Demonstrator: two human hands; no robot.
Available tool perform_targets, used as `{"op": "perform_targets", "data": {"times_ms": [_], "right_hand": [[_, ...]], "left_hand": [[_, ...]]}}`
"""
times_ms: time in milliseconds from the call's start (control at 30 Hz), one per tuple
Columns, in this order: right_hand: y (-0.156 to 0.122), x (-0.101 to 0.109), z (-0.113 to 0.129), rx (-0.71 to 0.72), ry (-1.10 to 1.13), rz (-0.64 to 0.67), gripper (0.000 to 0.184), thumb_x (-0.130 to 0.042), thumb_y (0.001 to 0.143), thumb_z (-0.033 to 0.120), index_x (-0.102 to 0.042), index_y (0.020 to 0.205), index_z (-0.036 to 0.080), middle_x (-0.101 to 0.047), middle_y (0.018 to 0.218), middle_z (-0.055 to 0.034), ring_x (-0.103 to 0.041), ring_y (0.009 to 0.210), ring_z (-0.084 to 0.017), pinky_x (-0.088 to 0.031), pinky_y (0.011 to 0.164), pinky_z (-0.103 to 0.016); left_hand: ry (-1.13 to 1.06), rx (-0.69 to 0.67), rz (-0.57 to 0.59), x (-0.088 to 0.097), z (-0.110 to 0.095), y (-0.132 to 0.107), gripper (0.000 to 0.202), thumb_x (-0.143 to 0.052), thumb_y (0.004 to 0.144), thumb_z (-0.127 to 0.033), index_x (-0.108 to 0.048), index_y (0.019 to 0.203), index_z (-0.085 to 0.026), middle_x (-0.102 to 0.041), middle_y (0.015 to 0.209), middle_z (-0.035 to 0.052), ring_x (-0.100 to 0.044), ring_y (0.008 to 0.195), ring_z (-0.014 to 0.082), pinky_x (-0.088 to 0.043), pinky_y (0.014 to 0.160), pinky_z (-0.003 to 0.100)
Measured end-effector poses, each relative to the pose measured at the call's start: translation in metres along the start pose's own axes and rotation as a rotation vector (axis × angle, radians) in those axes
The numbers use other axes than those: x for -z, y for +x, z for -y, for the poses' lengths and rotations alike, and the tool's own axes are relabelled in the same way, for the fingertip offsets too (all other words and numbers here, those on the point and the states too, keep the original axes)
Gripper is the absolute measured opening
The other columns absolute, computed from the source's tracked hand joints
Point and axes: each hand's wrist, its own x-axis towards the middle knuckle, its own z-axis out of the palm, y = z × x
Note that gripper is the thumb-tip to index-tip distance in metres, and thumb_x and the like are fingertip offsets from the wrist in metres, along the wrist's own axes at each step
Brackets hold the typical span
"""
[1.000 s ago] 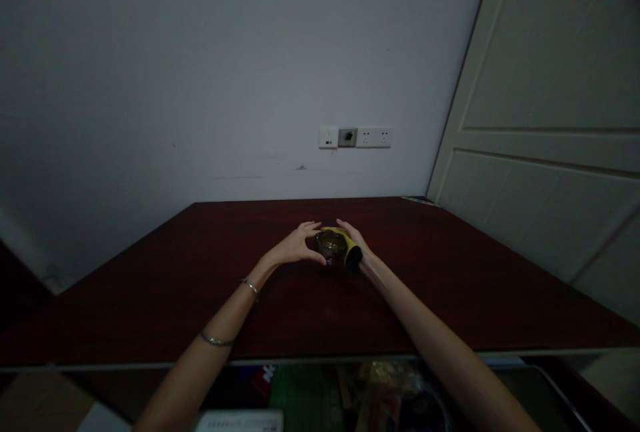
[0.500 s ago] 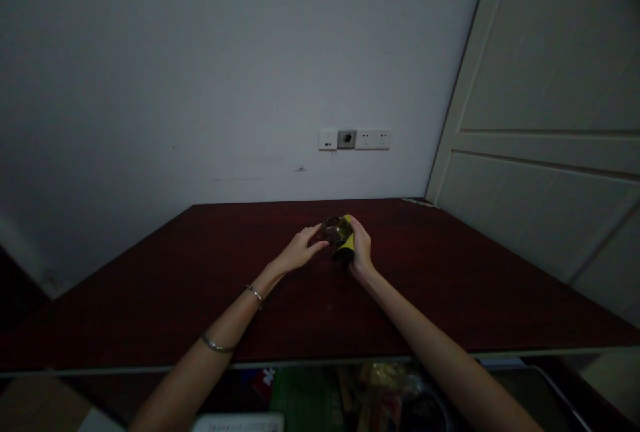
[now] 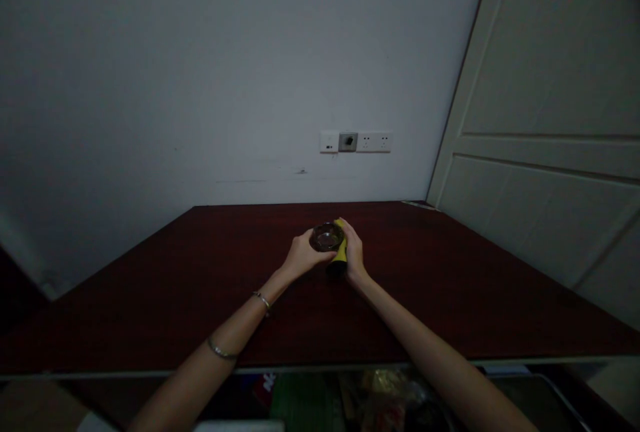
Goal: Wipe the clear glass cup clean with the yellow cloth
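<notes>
A yellow flashlight (image 3: pixel 341 253) with a dark round head and a black tail end is held just above the dark red table (image 3: pixel 200 285), near its middle. My left hand (image 3: pixel 301 255) is closed around the round head (image 3: pixel 327 237). My right hand (image 3: pixel 353 251) wraps the yellow body from the right. The lens faces up toward me. Two thin bracelets sit on my left forearm.
A white wall stands behind the table, with a row of sockets (image 3: pixel 356 142). A pale panelled door (image 3: pixel 540 139) fills the right side. Below the table's front edge lie coloured packets (image 3: pixel 360 399) in a dim space.
Both hands have lifted the flashlight off the table and closed more tightly on it. The left hand has moved from beside the head to gripping it.
</notes>
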Motion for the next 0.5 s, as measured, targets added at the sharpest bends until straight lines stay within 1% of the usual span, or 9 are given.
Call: {"op": "perform_targets", "data": {"times_ms": [67,133,167,233,300,333,400,500], "right_hand": [[0.004,0.002,0.002,-0.018,0.027,0.039,0.035,-0.058,0.068,0.036,-0.064,0.097,0.016,-0.065,0.105,-0.0051,-0.058,0.101,-0.019,-0.039,0.095,-0.033],[0.006,0.003,0.006,-0.083,0.034,0.112,0.032,-0.058,0.068,0.036,-0.065,0.092,0.015,-0.068,0.099,-0.0064,-0.060,0.097,-0.020,-0.041,0.092,-0.034],[0.007,0.004,0.008,-0.147,0.030,0.158,0.031,-0.058,0.069,0.036,-0.066,0.090,0.015,-0.069,0.096,-0.0070,-0.061,0.095,-0.021,-0.043,0.090,-0.035],[0.007,0.004,0.014,-0.316,0.011,0.252,0.028,-0.057,0.070,0.036,-0.066,0.085,0.015,-0.070,0.088,-0.0078,-0.064,0.088,-0.022,-0.046,0.085,-0.037],[0.007,0.004,0.018,-0.465,-0.007,0.320,0.026,-0.055,0.072,0.037,-0.066,0.081,0.015,-0.070,0.083,-0.0080,-0.065,0.081,-0.023,-0.048,0.081,-0.037],[0.007,0.004,0.020,-0.510,-0.011,0.336,0.025,-0.054,0.073,0.037,-0.066,0.079,0.015,-0.070,0.082,-0.0079,-0.065,0.079,-0.022,-0.049,0.079,-0.037],[0.007,0.003,0.021,-0.532,-0.001,0.324,0.026,-0.053,0.074,0.038,-0.066,0.079,0.015,-0.070,0.082,-0.0074,-0.065,0.077,-0.022,-0.050,0.077,-0.036],[0.008,0.003,0.018,-0.461,0.051,0.245,0.027,-0.052,0.075,0.037,-0.066,0.083,0.016,-0.070,0.085,-0.0066,-0.065,0.078,-0.021,-0.051,0.077,-0.035]], "left_hand": [[-0.024,-0.001,0.064,0.003,-0.002,0.000,0.058,-0.076,0.053,-0.033,-0.059,0.104,-0.013,-0.066,0.097,0.0095,-0.061,0.089,0.0231,-0.047,0.079,0.032],[-0.029,-0.004,0.144,0.008,-0.004,0.000,0.059,-0.078,0.050,-0.033,-0.060,0.102,-0.012,-0.067,0.093,0.0089,-0.061,0.086,0.0225,-0.048,0.075,0.031],[-0.027,-0.006,0.194,0.012,-0.005,-0.001,0.058,-0.078,0.050,-0.034,-0.061,0.100,-0.011,-0.068,0.091,0.0082,-0.062,0.083,0.0219,-0.048,0.073,0.030],[-0.023,-0.014,0.318,0.018,-0.006,-0.001,0.054,-0.077,0.050,-0.037,-0.062,0.095,-0.010,-0.068,0.086,0.0066,-0.062,0.079,0.0209,-0.048,0.069,0.028],[-0.021,-0.024,0.421,0.023,-0.007,-0.001,0.051,-0.076,0.051,-0.039,-0.064,0.092,-0.011,-0.068,0.086,0.0056,-0.062,0.079,0.0210,-0.048,0.070,0.028],[-0.020,-0.024,0.446,0.024,-0.007,-0.001,0.051,-0.077,0.051,-0.039,-0.064,0.091,-0.011,-0.068,0.087,0.0055,-0.062,0.081,0.0215,-0.047,0.071,0.029],[-0.026,0.002,0.429,0.024,-0.006,-0.001,0.052,-0.078,0.048,-0.037,-0.064,0.090,-0.011,-0.068,0.088,0.0063,-0.062,0.084,0.0228,-0.047,0.075,0.030],[-0.085,0.077,0.309,0.019,-0.001,0.002,0.059,-0.081,0.044,-0.031,-0.061,0.096,-0.010,-0.068,0.088,0.0089,-0.063,0.084,0.0233,-0.048,0.075,0.033]]}}
